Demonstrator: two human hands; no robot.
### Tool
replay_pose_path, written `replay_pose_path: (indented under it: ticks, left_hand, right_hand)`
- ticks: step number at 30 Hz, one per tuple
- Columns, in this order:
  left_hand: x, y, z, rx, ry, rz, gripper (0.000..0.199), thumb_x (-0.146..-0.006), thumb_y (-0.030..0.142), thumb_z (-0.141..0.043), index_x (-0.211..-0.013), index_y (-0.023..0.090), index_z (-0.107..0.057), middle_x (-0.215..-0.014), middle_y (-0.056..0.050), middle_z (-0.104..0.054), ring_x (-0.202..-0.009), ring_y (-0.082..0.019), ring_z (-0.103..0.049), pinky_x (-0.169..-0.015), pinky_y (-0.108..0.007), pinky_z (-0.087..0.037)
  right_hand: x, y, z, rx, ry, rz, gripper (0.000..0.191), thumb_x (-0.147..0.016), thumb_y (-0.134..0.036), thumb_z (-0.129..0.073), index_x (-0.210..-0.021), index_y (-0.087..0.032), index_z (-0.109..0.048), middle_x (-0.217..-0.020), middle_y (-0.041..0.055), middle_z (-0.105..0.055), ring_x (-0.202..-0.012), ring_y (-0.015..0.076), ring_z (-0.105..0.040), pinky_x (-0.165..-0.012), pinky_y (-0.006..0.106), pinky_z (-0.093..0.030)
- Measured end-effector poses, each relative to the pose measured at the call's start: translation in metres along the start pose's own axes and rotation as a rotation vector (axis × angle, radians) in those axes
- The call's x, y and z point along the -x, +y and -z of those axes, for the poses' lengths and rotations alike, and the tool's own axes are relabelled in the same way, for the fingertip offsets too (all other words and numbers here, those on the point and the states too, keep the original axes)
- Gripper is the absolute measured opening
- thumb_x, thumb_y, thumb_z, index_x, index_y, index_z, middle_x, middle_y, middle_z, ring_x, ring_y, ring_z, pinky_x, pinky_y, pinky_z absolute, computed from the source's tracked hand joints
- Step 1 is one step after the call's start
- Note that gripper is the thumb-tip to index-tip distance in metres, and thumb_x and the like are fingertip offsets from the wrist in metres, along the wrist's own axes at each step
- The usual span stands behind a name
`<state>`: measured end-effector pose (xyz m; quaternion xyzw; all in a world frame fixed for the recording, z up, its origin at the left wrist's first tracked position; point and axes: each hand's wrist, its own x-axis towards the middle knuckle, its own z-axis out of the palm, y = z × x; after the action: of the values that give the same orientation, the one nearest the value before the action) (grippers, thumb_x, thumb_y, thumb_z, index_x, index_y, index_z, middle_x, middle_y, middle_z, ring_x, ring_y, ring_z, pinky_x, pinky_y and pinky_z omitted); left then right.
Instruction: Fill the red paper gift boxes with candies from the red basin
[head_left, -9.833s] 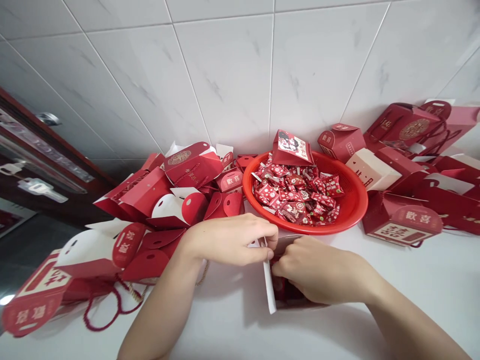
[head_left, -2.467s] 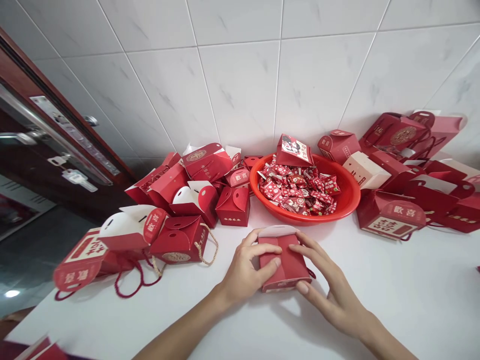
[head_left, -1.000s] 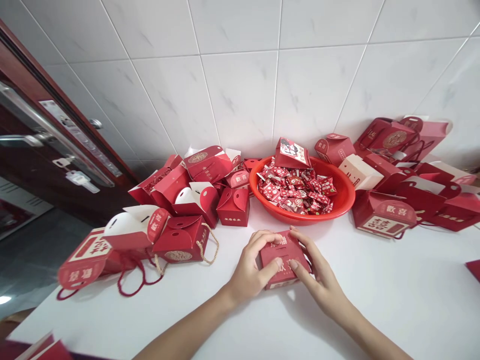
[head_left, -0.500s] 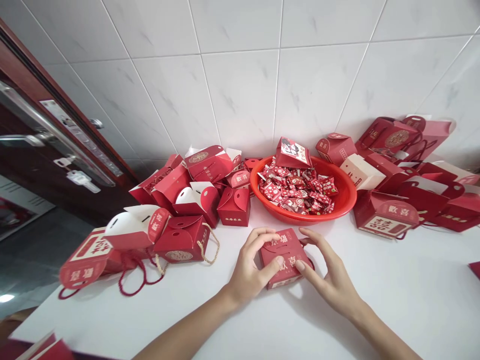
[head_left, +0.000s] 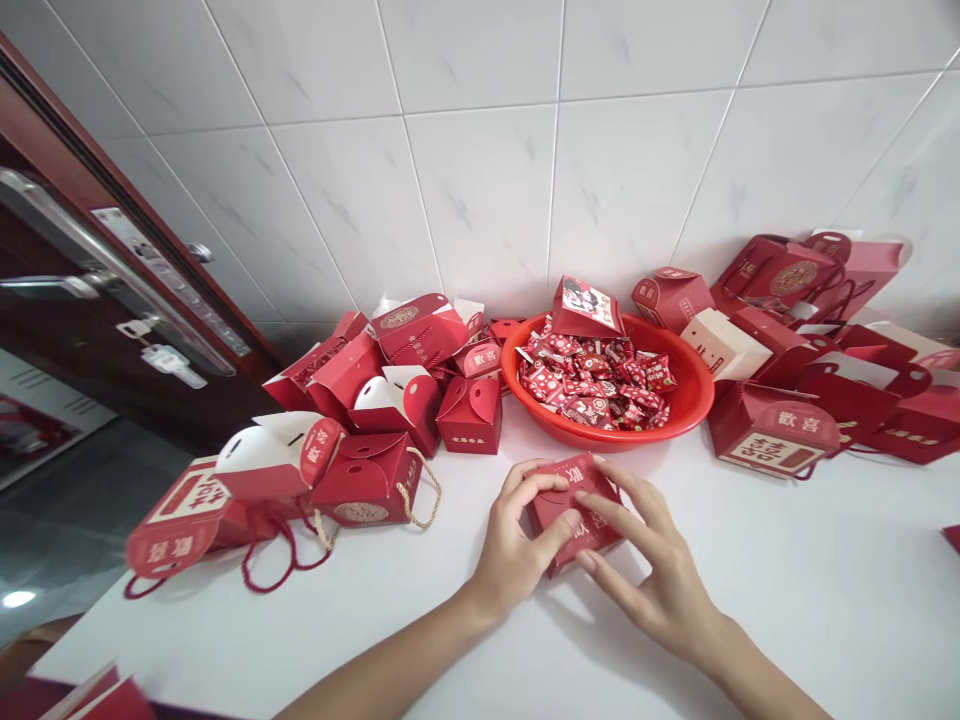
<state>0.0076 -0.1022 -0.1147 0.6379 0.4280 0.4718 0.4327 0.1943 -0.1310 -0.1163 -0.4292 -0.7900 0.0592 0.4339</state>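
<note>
A small red gift box (head_left: 571, 500) with pale printed characters sits on the white table in front of me. My left hand (head_left: 519, 540) grips its left side, thumb on the top flap and fingers along the far left edge. Over the right part of the box lies my right hand (head_left: 654, 560), one finger at the far corner, another pressing the top and the thumb by the near edge. The box's right side is partly covered by these fingers. Just behind it stands a red plastic basin (head_left: 701, 405) of red-wrapped candies (head_left: 592, 380).
Several red gift boxes (head_left: 364, 480), some with rope handles, crowd the left of the table (head_left: 420, 630). More boxes (head_left: 776, 430) are piled at the right. One box (head_left: 586, 308) rests on the basin's far rim. A tiled wall (head_left: 480, 200) rises behind; a door with keys (head_left: 172, 360) stands left.
My right hand has moved left across the box, and a finger now presses on its top. The box has turned slightly and shifted a little to the right.
</note>
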Motion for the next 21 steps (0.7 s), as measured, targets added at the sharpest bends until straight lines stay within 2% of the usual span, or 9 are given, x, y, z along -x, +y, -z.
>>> replay_pose_path:
  ticks: [5,9,11,13,16,18,21]
  left_hand:
    - [-0.004,-0.001,0.006,0.119,-0.053,0.047,0.024,-0.091,0.037,-0.064,-0.107,0.021,-0.073,-0.126,-0.010,-0.064,-0.127,-0.027,-0.057,-0.111,-0.039,-0.042]
    - [-0.015,-0.003,0.018,0.322,-0.030,0.231,0.029,-0.091,0.036,-0.057,-0.111,0.019,-0.071,-0.121,-0.010,-0.070,-0.122,-0.028,-0.060,-0.108,-0.041,-0.043]
    - [-0.018,-0.003,0.022,0.359,-0.022,0.287,0.032,-0.089,0.038,-0.059,-0.112,0.018,-0.069,-0.122,-0.010,-0.070,-0.121,-0.029,-0.061,-0.107,-0.041,-0.044]
    - [-0.017,-0.002,0.023,0.338,-0.062,0.285,0.038,-0.085,0.039,-0.067,-0.116,0.018,-0.066,-0.126,-0.011,-0.069,-0.122,-0.029,-0.060,-0.107,-0.041,-0.044]
    - [-0.012,0.001,0.020,0.229,-0.131,0.231,0.053,-0.079,0.033,-0.076,-0.128,0.020,-0.062,-0.135,-0.010,-0.065,-0.127,-0.030,-0.058,-0.109,-0.040,-0.043]
    - [-0.008,0.004,0.018,0.174,-0.141,0.207,0.055,-0.079,0.025,-0.074,-0.132,0.022,-0.062,-0.139,-0.009,-0.063,-0.129,-0.029,-0.057,-0.110,-0.040,-0.043]
    - [-0.009,0.007,0.020,0.161,-0.139,0.186,0.053,-0.077,0.016,-0.066,-0.130,0.024,-0.067,-0.138,-0.007,-0.064,-0.127,-0.028,-0.057,-0.110,-0.038,-0.043]
  right_hand:
    - [0.000,0.004,-0.004,0.088,-0.001,0.074,0.047,-0.092,-0.042,-0.069,-0.134,-0.023,-0.060,-0.149,0.0177,-0.052,-0.128,0.0353,-0.056,-0.099,0.051,-0.051]
    - [0.000,0.007,-0.002,0.079,0.013,0.059,0.045,-0.090,-0.043,-0.071,-0.130,-0.023,-0.062,-0.148,0.0182,-0.052,-0.126,0.0349,-0.058,-0.099,0.050,-0.052]
    - [0.001,0.008,0.000,0.053,0.010,0.050,0.047,-0.089,-0.042,-0.073,-0.131,-0.025,-0.062,-0.150,0.0177,-0.051,-0.128,0.0355,-0.058,-0.101,0.051,-0.052]
    - [0.002,0.007,0.002,0.000,-0.006,0.019,0.050,-0.088,-0.040,-0.075,-0.134,-0.027,-0.061,-0.153,0.0163,-0.049,-0.131,0.0355,-0.056,-0.103,0.051,-0.052]
    - [0.001,0.007,0.007,-0.168,-0.033,-0.095,0.054,-0.087,-0.037,-0.076,-0.137,-0.031,-0.060,-0.156,0.0134,-0.046,-0.138,0.0346,-0.052,-0.108,0.050,-0.049]
    - [-0.001,0.009,0.011,-0.356,-0.018,-0.221,0.046,-0.089,-0.037,-0.074,-0.134,-0.034,-0.063,-0.157,0.0110,-0.047,-0.141,0.0336,-0.049,-0.110,0.049,-0.048]
    - [-0.006,0.018,0.018,-0.715,0.080,-0.438,0.031,-0.091,-0.039,-0.070,-0.122,-0.035,-0.072,-0.148,0.0089,-0.058,-0.126,0.0314,-0.063,-0.101,0.046,-0.055]
